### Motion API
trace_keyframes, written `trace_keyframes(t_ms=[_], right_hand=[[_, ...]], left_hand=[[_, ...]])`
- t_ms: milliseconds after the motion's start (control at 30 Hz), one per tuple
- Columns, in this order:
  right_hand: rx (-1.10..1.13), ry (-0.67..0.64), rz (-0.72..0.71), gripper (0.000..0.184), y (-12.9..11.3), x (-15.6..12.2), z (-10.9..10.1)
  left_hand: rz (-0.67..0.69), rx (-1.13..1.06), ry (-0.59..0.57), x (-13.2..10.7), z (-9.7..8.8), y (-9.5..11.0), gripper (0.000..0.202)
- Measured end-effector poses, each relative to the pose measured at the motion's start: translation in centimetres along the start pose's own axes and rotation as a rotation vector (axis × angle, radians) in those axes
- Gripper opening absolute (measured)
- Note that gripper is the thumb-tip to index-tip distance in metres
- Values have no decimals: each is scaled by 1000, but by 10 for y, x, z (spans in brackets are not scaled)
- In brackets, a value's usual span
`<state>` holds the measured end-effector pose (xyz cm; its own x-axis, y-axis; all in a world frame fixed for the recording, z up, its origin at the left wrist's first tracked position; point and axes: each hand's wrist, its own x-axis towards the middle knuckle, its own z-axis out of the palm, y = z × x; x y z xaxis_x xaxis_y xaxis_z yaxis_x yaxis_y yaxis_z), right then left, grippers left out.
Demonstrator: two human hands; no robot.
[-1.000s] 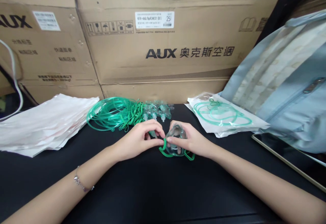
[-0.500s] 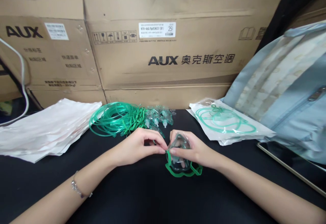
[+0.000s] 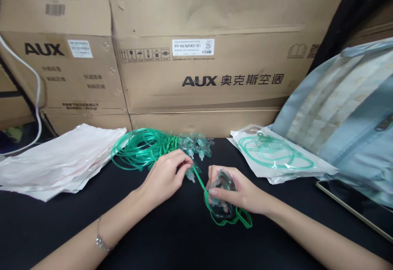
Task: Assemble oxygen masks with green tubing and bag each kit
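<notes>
My right hand [image 3: 231, 190] is closed around a clear oxygen mask [image 3: 225, 208], its thumb pressed on the near side. A green elastic strap [image 3: 222, 222] hangs in a loop below the mask. My left hand [image 3: 168, 172] pinches the end of this strap and holds it taut, up and left of the mask. Just behind my left hand lie several more clear masks [image 3: 199, 145] with pale connectors, beside a bunch of green straps [image 3: 166, 144]. Coils of green tubing [image 3: 132, 151] rest to their left.
A stack of white paper-backed packages [image 3: 61, 159] lies at the left. On the right, a clear package with green tubing [image 3: 276, 155] sits near a light blue backpack [image 3: 353, 127] and a tablet [image 3: 353, 204]. Large cardboard boxes [image 3: 202, 98] stand along the back of the black table [image 3: 172, 237].
My left hand has moved away from the mask, up and left, drawing the strap's end out into a straight line. My right hand still holds the mask. The view has tilted slightly upward.
</notes>
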<state>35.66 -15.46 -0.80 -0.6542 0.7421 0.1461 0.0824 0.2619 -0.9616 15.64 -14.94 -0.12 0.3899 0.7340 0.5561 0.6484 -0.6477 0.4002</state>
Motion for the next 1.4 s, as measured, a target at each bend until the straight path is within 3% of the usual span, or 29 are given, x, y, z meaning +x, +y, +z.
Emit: trace_keyframes(t_ms=[267, 333, 400, 467, 533, 700, 767, 900, 1033, 1133, 1233, 1400], right_hand=[[-11, 43, -5, 27, 0, 1, -5], [-13, 88, 5, 27, 0, 4, -7], [-30, 177, -1, 28, 1, 6, -9], [-47, 246, -17, 28, 3, 9, -10], [-60, 255, -28, 27, 5, 10, -9], [-96, 168, 47, 34, 6, 7, 1], [-94, 148, 62, 43, 6, 5, 5], [-179, 164, -20, 54, 8, 5, 4], [-157, 222, -44, 61, 12, 8, 1], [-64, 298, -1, 57, 12, 9, 0], [-82, 440, 9, 38, 10, 9, -1], [-81, 484, -49, 24, 5, 8, -3]], left_hand=[[1, 75, 68, 3, -8, -7, 14], [39, 26, -5, 2, -11, -2, 14], [68, -52, -155, 0, -13, 4, 12], [64, -129, -305, -1, -14, 11, 11], [35, -179, -374, -2, -15, 16, 7], [-165, -269, -238, 0, -13, 19, 20], [-218, -339, -253, 0, -9, 20, 23], [-261, -422, -317, -5, 1, 23, 13], [-352, -396, -213, -6, 4, 26, 9], [-400, -364, -92, -4, 2, 25, 9], [-399, -325, -1, -2, 1, 20, 11], [-376, -318, 17, -1, 1, 13, 11]])
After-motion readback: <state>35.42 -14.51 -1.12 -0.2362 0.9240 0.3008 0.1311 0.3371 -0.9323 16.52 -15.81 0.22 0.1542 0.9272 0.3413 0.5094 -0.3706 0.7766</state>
